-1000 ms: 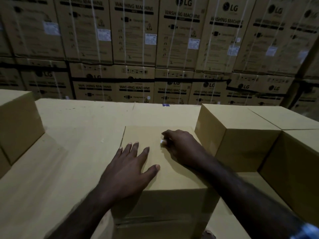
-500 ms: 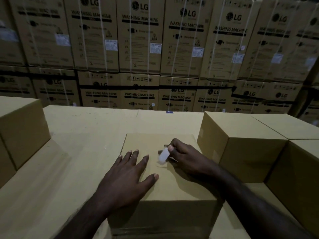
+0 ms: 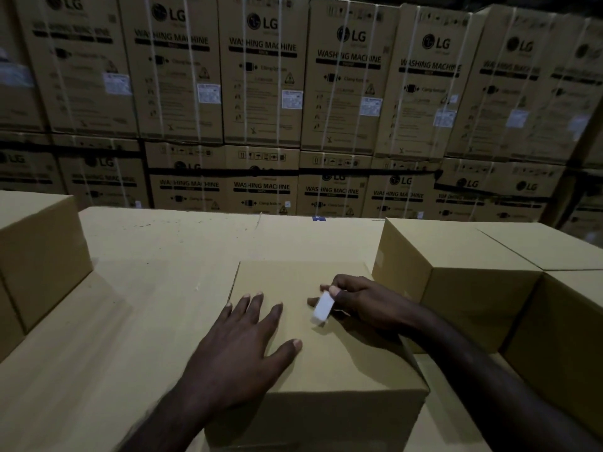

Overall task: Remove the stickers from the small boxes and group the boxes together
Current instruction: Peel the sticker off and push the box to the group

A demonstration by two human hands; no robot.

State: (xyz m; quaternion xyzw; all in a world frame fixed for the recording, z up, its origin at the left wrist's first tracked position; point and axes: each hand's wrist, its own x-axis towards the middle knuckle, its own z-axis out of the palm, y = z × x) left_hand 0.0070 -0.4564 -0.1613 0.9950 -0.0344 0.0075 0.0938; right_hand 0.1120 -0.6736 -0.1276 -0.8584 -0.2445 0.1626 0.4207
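A small plain cardboard box (image 3: 339, 363) stands in front of me on a wide cardboard surface. My left hand (image 3: 241, 350) lies flat on its top with fingers spread, pressing it down. My right hand (image 3: 365, 301) pinches a small white sticker (image 3: 321, 307) between thumb and forefinger; most of the sticker is lifted off the box top and its lower end is still near the surface. Three more small boxes (image 3: 456, 272) are grouped together at the right, touching each other.
Another small box (image 3: 39, 256) sits at the left edge. The wide cardboard surface (image 3: 163, 282) stretches between the left box and the middle one. Behind it rises a wall of stacked washing machine cartons (image 3: 261, 93) with white straps.
My right hand has peeled the white sticker up from the box top, from a small pinched corner to a long lifted strip. My left hand has stayed flat on the box.
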